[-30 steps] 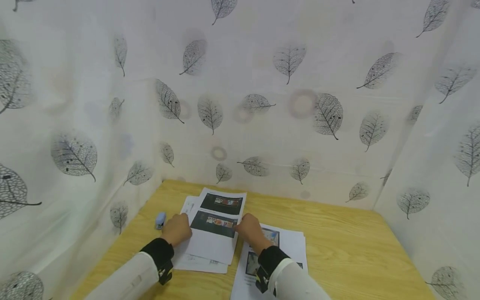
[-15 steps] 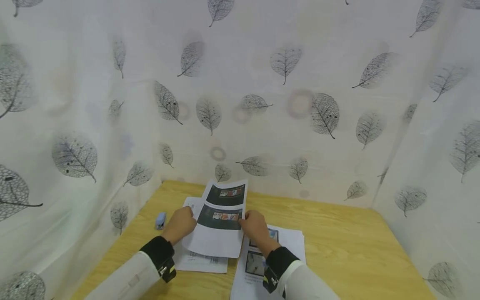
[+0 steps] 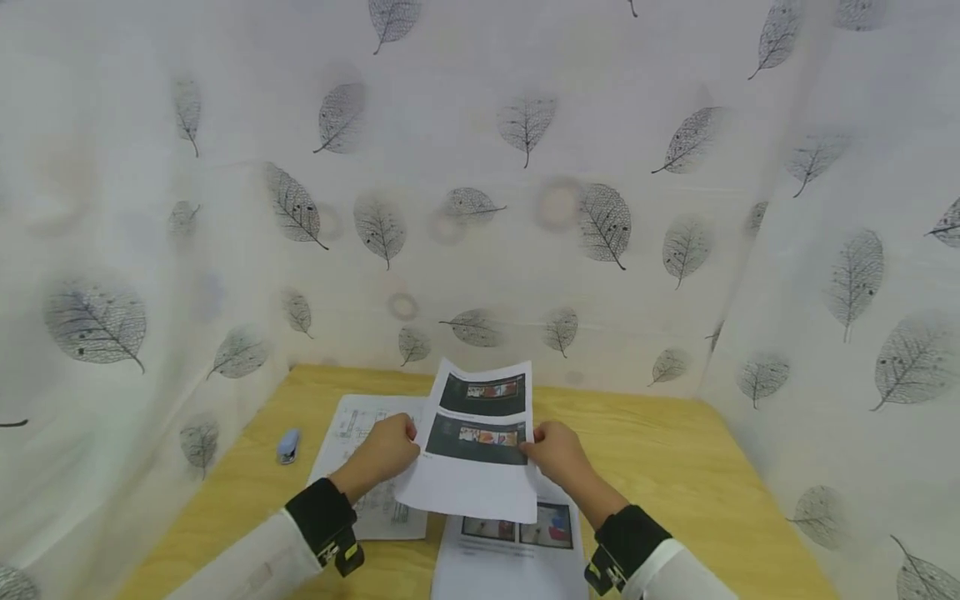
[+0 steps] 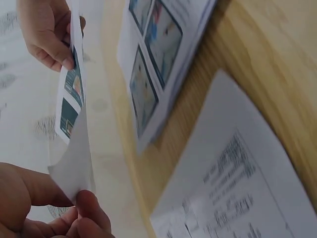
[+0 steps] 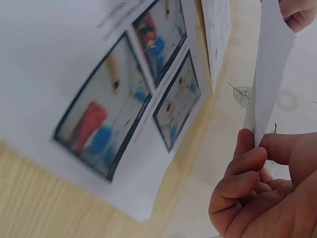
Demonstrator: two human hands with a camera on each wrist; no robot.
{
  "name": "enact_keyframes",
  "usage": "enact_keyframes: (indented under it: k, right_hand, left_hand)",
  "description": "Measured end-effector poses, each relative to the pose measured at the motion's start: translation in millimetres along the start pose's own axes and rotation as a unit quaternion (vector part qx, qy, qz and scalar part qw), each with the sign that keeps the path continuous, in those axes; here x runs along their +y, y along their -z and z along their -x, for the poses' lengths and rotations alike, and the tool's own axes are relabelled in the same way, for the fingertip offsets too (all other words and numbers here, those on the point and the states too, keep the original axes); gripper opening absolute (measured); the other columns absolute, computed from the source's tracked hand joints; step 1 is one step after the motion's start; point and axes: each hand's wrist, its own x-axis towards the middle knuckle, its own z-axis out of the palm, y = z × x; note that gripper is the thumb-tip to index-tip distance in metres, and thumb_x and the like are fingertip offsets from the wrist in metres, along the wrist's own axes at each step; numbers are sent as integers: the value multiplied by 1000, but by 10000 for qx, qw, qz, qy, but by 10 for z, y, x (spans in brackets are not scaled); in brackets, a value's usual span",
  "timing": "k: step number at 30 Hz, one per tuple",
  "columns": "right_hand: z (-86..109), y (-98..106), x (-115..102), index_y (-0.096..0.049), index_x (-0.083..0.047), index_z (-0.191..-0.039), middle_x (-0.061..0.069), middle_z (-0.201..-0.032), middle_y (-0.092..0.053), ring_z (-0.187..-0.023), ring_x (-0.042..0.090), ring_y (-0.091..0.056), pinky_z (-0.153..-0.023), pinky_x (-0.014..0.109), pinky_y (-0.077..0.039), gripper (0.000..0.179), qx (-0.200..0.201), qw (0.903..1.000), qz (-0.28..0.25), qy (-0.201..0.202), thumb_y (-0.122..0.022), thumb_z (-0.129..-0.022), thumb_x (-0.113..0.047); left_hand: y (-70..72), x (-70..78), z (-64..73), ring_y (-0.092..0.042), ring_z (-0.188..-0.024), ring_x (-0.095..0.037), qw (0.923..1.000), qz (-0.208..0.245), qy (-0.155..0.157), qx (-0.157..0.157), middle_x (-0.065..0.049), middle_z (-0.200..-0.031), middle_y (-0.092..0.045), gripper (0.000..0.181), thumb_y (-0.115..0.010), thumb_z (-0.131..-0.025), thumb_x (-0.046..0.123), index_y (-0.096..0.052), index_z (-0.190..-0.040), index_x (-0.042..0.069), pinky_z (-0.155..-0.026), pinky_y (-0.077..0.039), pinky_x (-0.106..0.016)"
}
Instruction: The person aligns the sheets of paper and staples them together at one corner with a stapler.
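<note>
A printed sheet of paper (image 3: 472, 483) with two dark pictures is held up above the table, bowed a little. My left hand (image 3: 384, 454) pinches its left edge between thumb and fingers, plain to see in the left wrist view. On the opposite edge my right hand (image 3: 562, 457) grips the paper the same way; in the right wrist view its thumb and curled fingers (image 5: 242, 163) close on the sheet. Beneath the raised sheet, on the right, lies a stack of printed pages (image 3: 510, 562) with colour photos. Farther left, a page with line drawings (image 3: 348, 429) lies flat, partly covered by the left hand.
A small light-blue stapler (image 3: 288, 447) stands on the wooden table (image 3: 622, 467) near its left edge. White curtains (image 3: 480, 275) with a leaf print hang behind the table and along both sides.
Both hands have lifted the printed sheet off the left-hand papers and carried it rightward, over the photo pages. More of the line-drawing page is uncovered. The head view has turned slightly right.
</note>
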Motion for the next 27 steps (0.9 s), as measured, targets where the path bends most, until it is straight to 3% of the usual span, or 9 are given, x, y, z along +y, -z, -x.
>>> enact_keyframes:
  k: [6, 12, 22, 27]
  right_hand:
    - [315, 200, 260, -66, -3, -90, 5, -78, -61, -67, 18, -56, -55, 28, -46, 15, -268, 9992, -47, -298, -76, -90, -14]
    - [567, 267, 507, -66, -3, -87, 5, -77, -60, -68, 17, -55, -55, 28, -47, 15, -578, 9978, 27, -329, -77, -88, -12]
    - [739, 194, 666, -63, -7, -78, 3, -71, -58, -66, 18, -53, -58, 31, -41, 22, -724, 9939, 753, -345, -82, -83, -17]
    - [752, 132, 695, -65, -4, -91, 5, -79, -63, -69, 20, -55, -61, 35, -44, 33, -540, 9874, 1383, -544, -86, -78, -26]
  left_hand:
    - [-191, 209, 280, -57, -73, -20, 9988, 190, -173, -406, -7, -82, -60, 18, -66, -85, 5, -60, -102, 3, -61, -47, -32]
    - [-418, 251, 496, -55, -70, -20, 9957, 271, -286, -842, -7, -79, -57, 24, -68, -82, 3, -56, -103, 3, -59, -45, -32]
    - [-713, 122, 573, -57, -69, -22, 9904, 138, -258, -1354, -8, -79, -59, 30, -70, -79, 3, -55, -106, 0, -58, -46, -35]
    - [-771, 101, 600, -58, -69, -22, 9896, 33, -257, -1413, -9, -83, -61, 39, -72, -81, 6, -55, -115, -6, -57, -48, -36]
